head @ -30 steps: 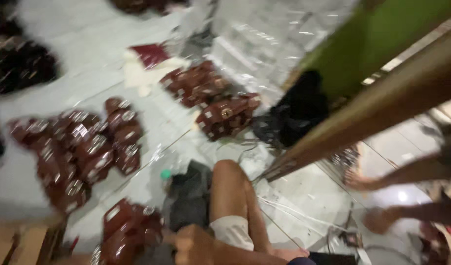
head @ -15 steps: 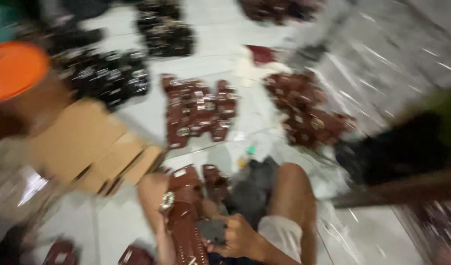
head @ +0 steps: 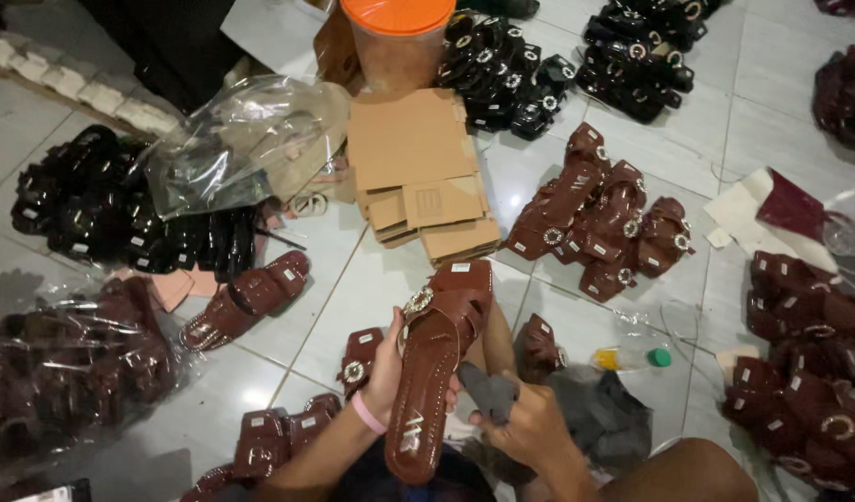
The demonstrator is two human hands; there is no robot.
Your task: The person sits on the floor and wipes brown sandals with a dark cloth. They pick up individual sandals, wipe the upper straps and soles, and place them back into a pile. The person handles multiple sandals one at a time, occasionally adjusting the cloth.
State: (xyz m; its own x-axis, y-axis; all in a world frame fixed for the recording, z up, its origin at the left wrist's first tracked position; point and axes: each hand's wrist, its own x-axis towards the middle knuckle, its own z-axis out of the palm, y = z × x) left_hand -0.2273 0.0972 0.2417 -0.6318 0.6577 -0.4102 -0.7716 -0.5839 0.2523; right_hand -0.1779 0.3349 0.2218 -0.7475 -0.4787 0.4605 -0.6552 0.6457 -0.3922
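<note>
Bagged sandals (head: 70, 367) at near left: count obscured by plastic. Orange-lidded jar (head: 398, 42) cut by far edge. Right hand (head: 530, 428) partly covers grey cloth (head: 491, 390).

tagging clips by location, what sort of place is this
Probably a small home workshop for finishing or packing sandals: piles of brown sandals and black sandals on a tiled floor, beside flat cardboard boxes.

Person, head view, lower centre of frame: two bare forearms, no sleeves. Left hand (head: 388, 367): pink band on the wrist (head: 368, 415). Right hand (head: 530, 429): no band, no ring. Bare knee (head: 692, 469), lower right.
</note>
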